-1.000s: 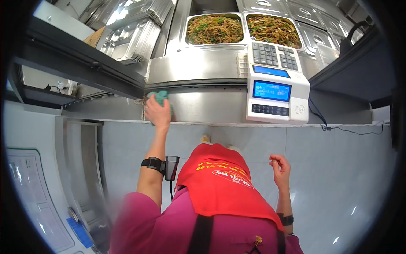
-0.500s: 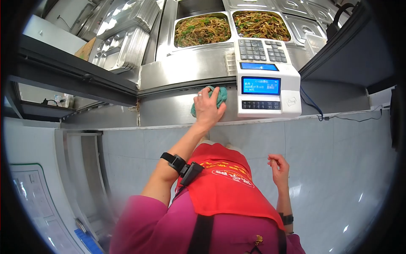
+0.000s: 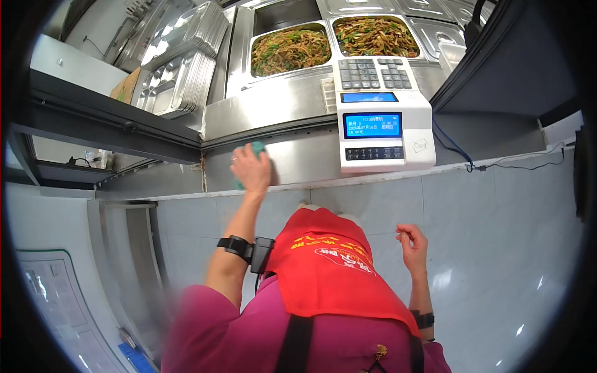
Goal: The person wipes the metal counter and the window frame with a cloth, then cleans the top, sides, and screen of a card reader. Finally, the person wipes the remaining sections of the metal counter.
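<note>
My left hand (image 3: 251,169) presses a crumpled green cloth (image 3: 257,148) onto the steel counter ledge (image 3: 292,158), left of the white card machine. The palm and fingers cover most of the cloth. Off to the right, my right hand (image 3: 412,241) hangs over the floor beside the red apron (image 3: 329,267), its fingers curled together and nothing seen in them. The card machine (image 3: 385,133) stands on the ledge with its blue screen lit.
Two steel pans of cooked food (image 3: 291,50) lie behind the ledge. Stacked metal trays (image 3: 177,84) stand at the upper left. A dark frame bar (image 3: 112,118) crosses the left side. Blue and black cables (image 3: 460,152) run right of the machine.
My left hand has slid left along the ledge with the green cloth, away from the card machine. My right hand has hardly moved. The view has shifted slightly.
</note>
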The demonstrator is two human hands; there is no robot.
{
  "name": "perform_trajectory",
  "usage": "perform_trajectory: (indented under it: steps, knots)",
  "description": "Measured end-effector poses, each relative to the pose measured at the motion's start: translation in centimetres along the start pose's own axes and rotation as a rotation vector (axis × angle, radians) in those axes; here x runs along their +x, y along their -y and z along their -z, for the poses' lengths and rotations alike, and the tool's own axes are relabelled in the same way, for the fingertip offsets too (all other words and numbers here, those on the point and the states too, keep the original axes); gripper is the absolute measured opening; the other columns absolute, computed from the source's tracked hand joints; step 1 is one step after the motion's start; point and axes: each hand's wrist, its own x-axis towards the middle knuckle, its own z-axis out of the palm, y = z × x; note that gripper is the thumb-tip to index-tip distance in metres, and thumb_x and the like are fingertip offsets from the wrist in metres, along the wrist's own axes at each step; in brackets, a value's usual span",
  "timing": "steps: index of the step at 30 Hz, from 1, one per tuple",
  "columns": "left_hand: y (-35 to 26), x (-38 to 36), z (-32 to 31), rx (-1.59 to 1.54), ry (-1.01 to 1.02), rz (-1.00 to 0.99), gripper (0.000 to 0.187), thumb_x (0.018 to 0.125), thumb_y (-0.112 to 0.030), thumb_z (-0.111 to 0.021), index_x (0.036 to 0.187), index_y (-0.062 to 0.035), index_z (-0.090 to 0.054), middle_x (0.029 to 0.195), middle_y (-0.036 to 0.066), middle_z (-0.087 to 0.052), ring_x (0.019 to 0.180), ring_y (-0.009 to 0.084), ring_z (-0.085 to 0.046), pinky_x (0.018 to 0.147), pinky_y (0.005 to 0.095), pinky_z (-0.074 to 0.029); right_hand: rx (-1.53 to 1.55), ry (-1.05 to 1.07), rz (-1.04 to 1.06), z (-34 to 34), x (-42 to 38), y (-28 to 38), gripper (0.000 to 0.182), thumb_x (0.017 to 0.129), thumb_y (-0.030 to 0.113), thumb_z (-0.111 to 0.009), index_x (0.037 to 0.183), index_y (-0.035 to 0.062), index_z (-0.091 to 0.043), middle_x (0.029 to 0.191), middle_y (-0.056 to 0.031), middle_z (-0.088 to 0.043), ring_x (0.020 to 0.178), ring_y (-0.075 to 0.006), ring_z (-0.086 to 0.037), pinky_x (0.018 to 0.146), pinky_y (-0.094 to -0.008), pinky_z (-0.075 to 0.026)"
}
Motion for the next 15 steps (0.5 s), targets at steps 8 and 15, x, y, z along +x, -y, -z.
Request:
perform_trajectory:
  steps: [8, 15]
  knots:
    - [-11.8, -2.1, 0.1, -0.356, 0.048, -0.409, 0.041, 0.074, -0.02, -0.067, 0.11, -0.0044, -0.058, 0.102, 0.015, -0.05, 0.099, 0.0327, -0.051, 0.08, 0.0446, -0.04, -0.006, -0.048, -0.016, 0.8, -2.0, 0.0, 0.017, 0.094, -0.001, -0.049, 0.104, 0.0006, -0.063, 0.092, -0.0039, -0.062, 0.077, -0.0098, -0.058, 0.071, -0.0233, -0.047]
    - [-13.3, -0.7, -0.2, -0.549, 0.095, -0.719, 0.033, 0.068, -0.011, -0.067, 0.101, -0.0059, -0.065, 0.094, 0.012, -0.053, 0.09, 0.03, -0.053, 0.075, 0.0413, -0.04, -0.012, -0.055, -0.068, 0.2, -3.3, 0.1, 0.019, 0.092, -0.004, -0.049, 0.103, 0.0006, -0.064, 0.092, -0.0066, -0.062, 0.081, -0.0123, -0.06, 0.074, -0.0263, -0.052]
